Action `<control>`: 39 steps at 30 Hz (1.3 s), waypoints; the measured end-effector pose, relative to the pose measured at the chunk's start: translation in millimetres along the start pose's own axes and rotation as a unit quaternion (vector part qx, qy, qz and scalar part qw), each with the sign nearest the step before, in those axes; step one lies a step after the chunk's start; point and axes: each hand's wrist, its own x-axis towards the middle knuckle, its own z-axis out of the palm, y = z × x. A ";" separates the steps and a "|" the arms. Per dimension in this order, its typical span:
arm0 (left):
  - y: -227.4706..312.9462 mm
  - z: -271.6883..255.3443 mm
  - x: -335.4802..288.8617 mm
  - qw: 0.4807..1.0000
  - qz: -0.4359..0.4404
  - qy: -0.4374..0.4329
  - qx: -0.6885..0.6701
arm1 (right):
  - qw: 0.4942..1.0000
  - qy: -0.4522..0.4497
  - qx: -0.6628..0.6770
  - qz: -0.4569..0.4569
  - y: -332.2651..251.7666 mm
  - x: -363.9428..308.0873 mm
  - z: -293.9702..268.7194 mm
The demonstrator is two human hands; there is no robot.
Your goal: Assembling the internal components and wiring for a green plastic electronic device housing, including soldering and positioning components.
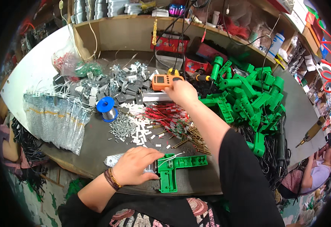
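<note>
Black cloth sleeve (245,178) looming close, the left hand (133,165) curls its fingers over a silvery part (150,167) beside the green T-shaped plastic shell (168,178) on the surface (95,151), likely light, stiff, best rim-held, while the right hand (183,94) touches an orange plastic meter (161,81), grip unclear.

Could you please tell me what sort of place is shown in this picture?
Probably an assembly workshop: in view are a heap of bright green plastic housings, a blue plastic spool of silvery wire, and a boxy orange handheld meter with a small screen.
</note>
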 end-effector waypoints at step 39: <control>-15.2 29.1 41.1 0.964 -0.195 0.116 -0.139 | 0.931 -0.134 -0.031 -0.339 -9.9 -195.1 -31.5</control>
